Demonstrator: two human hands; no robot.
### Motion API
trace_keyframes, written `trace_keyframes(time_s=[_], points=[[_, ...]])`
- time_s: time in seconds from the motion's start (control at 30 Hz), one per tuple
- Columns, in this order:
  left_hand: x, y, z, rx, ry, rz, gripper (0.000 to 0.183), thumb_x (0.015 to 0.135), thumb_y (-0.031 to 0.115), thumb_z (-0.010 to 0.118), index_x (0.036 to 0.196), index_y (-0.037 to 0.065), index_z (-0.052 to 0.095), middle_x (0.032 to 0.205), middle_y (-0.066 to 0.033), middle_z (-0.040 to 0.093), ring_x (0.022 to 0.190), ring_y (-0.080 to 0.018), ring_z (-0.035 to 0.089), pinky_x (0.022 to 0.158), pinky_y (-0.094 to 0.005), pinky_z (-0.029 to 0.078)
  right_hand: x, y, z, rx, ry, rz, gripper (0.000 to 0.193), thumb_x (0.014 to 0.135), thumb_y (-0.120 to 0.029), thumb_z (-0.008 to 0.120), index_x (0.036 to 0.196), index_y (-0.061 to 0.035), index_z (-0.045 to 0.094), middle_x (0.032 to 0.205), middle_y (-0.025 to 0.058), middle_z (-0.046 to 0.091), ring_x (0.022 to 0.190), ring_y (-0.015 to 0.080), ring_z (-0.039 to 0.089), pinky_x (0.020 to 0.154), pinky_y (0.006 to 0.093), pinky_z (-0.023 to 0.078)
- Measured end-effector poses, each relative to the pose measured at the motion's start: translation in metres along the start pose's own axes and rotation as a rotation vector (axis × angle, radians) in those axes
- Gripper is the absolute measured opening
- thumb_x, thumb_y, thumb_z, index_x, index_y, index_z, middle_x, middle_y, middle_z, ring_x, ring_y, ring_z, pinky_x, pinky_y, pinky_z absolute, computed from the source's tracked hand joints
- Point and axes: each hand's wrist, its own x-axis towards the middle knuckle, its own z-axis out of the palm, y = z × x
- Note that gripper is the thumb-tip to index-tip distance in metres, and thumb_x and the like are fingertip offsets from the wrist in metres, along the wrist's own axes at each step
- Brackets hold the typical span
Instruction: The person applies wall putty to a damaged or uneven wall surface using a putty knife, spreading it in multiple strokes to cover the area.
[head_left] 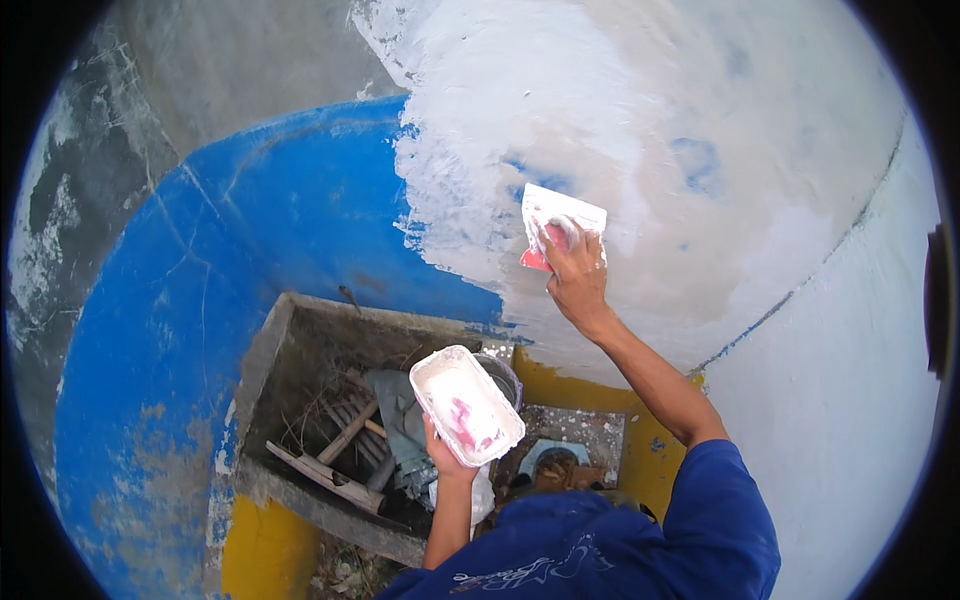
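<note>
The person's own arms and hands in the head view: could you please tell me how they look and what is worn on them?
The right hand and left hand are ungloved, and both forearms are bare. On the right side, a short, dark-blue fabric sleeve ends near the elbow; the left one cannot be made out.

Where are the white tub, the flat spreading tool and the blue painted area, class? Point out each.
White tub (pixel 495 388), head view: on its right rim.
Flat spreading tool (pixel 558 207), head view: on its pale blade, above the grip.
Blue painted area (pixel 285 205), head view: near its middle.
</note>
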Motion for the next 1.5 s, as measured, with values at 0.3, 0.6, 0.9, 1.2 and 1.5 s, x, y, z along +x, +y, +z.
trace_keyframes(time_s=[0.3, 0.6, 0.9, 1.2, 1.5], points=[[-0.001, -0.005, 0.013, -0.026, 0.028, -0.038, 0.061, 0.096, 0.053, 0.036, 0.140, 0.011, 0.043, 0.134, -0.0108, 0.051, 0.123, -0.0332, 0.049, 0.101, -0.0543, 0.041, -0.009, 0.032, 0.004, -0.139, -0.033, 0.011, 0.054, 0.069, 0.003, 0.062, 0.121, -0.0133, 0.064, 0.127, 0.0119, 0.053, 0.108, 0.0340, 0.052, 0.089, 0.0460, 0.046], [-0.001, -0.002, 0.007, -0.004, -0.002, -0.025, 0.062, 0.096, 0.055, 0.036, 0.141, 0.013, 0.041, 0.136, -0.0103, 0.049, 0.124, -0.0335, 0.048, 0.102, -0.0557, 0.040, 0.059, 0.001, -0.036, -0.096, 0.146, 0.002, 0.065, 0.063, 0.006, 0.063, 0.125, -0.0144, 0.062, 0.123, 0.0099, 0.053, 0.105, 0.0319, 0.051, 0.084, 0.0430, 0.049], [0.000, -0.004, 0.007, -0.004, 0.023, -0.019, 0.064, 0.095, 0.056, 0.036, 0.142, 0.013, 0.041, 0.137, -0.0107, 0.049, 0.125, -0.0339, 0.047, 0.102, -0.0564, 0.039, 0.033, -0.008, 0.020, -0.042, -0.060, 0.040, 0.063, 0.063, 0.005, 0.064, 0.124, -0.0117, 0.061, 0.127, 0.0135, 0.052, 0.108, 0.0340, 0.052, 0.089, 0.0454, 0.048], [-0.001, -0.001, -0.002, -0.004, 0.008, 0.012, 0.064, 0.096, 0.057, 0.035, 0.141, 0.012, 0.041, 0.137, -0.0104, 0.049, 0.124, -0.0343, 0.048, 0.101, -0.0560, 0.040, 0.026, 0.010, 0.084, -0.183, 0.115, 0.006, 0.061, 0.074, 0.002, 0.058, 0.133, -0.0117, 0.055, 0.129, 0.0151, 0.051, 0.112, 0.0328, 0.053, 0.091, 0.0467, 0.046], [-0.003, 0.011, -0.007, 0.003, 0.017, 0.028, 0.064, 0.096, 0.057, 0.034, 0.142, 0.013, 0.041, 0.138, -0.0104, 0.049, 0.125, -0.0343, 0.048, 0.102, -0.0566, 0.040, -0.072, -0.018, 0.104, 0.031, -0.332, -0.002, 0.056, 0.077, -0.002, 0.058, 0.132, -0.0098, 0.054, 0.134, 0.0144, 0.050, 0.120, 0.0345, 0.050, 0.100, 0.0481, 0.042]])
